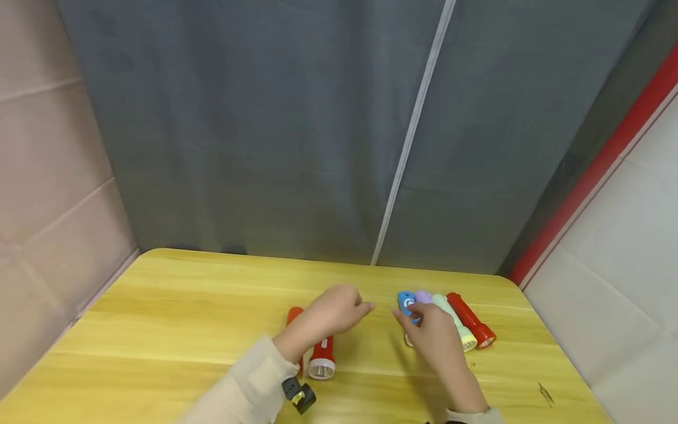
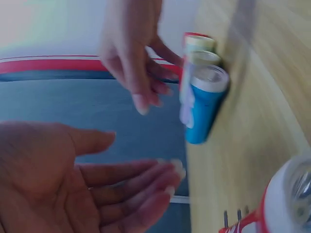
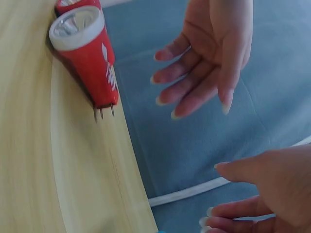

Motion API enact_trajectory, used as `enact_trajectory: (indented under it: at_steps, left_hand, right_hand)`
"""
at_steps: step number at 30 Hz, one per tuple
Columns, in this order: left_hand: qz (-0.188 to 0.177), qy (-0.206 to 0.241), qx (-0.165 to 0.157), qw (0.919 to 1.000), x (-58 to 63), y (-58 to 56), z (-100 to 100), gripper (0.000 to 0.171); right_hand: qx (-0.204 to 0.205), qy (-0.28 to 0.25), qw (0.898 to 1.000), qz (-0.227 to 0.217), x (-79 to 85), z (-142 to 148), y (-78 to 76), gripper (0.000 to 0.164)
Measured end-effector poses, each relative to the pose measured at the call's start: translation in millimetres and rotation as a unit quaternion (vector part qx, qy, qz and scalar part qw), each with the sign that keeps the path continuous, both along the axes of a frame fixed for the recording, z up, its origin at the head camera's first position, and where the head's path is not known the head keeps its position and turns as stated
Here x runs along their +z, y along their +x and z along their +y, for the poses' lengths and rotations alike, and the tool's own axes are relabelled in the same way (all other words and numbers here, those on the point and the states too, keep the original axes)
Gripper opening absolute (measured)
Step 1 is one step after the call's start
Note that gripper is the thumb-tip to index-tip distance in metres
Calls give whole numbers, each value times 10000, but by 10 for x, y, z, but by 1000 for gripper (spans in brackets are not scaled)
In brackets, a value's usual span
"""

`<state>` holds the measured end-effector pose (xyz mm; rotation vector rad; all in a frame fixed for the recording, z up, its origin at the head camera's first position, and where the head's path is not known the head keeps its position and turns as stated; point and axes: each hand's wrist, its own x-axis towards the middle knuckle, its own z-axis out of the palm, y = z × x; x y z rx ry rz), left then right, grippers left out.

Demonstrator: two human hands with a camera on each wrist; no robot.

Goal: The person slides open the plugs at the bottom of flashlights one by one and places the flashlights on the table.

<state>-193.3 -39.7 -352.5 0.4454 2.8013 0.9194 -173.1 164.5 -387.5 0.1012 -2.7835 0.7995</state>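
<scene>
Above the table, my left hand point(image 1: 336, 309) is empty, its fingers loosely bent in the left wrist view. Beneath its forearm lie two red flashlights; the nearer-to-centre red flashlight point(image 1: 323, 353) has a white rim and, in the right wrist view, metal prongs at its tail. The other red flashlight point(image 1: 294, 315) is partly covered by the arm. My right hand point(image 1: 434, 335) hovers empty beside a row of flashlights, fingers relaxed and apart from them. That row holds a blue flashlight point(image 2: 206, 109), a purple flashlight point(image 1: 423, 297), a pale green flashlight point(image 1: 466, 338) and a red flashlight point(image 1: 471, 318).
The yellow wood-grain table point(image 1: 201, 306) ends at a grey curtain point(image 1: 254, 147) with a white strip point(image 1: 408, 147). Pale walls stand on both sides, the right one edged with a red band point(image 1: 598, 165). A dark mark point(image 1: 545, 394) shows near the table's right side.
</scene>
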Motion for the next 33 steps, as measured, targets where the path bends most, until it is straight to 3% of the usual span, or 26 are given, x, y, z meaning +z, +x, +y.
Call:
enact_trajectory:
  at_steps: [5,12,17,22,33]
  left_hand:
    - [-165,-181,-48,9997,-34,-216,135,58]
    - [-179,-222,-167,9995,-199,-465,320,57]
    - [-148,-328,-88,9993,-336,-544,495,45]
    - [-373,-99,75,9992,-449,-619,661,36]
    - [-882,457,573,9934,-537,-745,789,43]
  right_hand:
    - [-168,207,9996,77,-16,53,-22,35]
    - [-456,445,9978,-207,-89,67,-54,40]
    - [-547,593,9963,-298,-148,86,-71,45]
    - [-679,648,9950,-352,-179,91,-66,46]
    - [-714,891,9933,-163,-266,-53,-66,42]
